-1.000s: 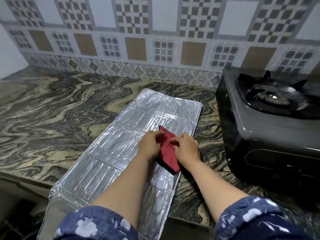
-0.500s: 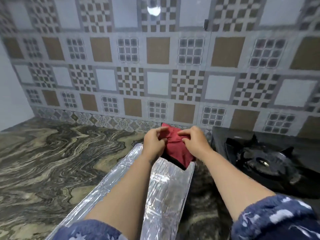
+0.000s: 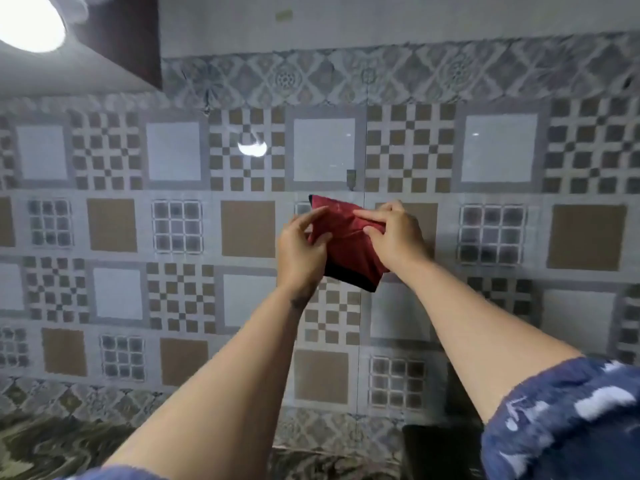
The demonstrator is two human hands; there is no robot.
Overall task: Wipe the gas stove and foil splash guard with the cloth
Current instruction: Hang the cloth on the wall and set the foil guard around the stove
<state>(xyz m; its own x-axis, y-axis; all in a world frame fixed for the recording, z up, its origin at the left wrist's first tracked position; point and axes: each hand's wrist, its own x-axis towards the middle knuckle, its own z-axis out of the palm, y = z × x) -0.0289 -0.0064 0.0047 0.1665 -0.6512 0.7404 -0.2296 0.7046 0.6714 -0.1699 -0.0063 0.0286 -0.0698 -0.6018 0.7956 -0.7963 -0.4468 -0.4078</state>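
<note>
A folded red cloth [image 3: 346, 244] with a dark lower edge is held up in front of the tiled wall. My left hand [image 3: 299, 249] grips its left side and my right hand [image 3: 394, 237] pinches its top right part. Both arms are raised well above the counter. Only a dark back corner of the gas stove [image 3: 440, 448] shows at the bottom right, partly behind my right sleeve. The foil splash guard is out of view.
The patterned tile wall [image 3: 176, 223] fills most of the view. A strip of marbled counter [image 3: 52, 441] shows at the bottom left. A dark cabinet [image 3: 121, 39] and a bright lamp [image 3: 27, 26] hang at the top left.
Both hands have lifted the cloth off the foil guard and raised it high before the wall. The view has tilted up, so the foil guard and most of the stove have dropped out of sight.
</note>
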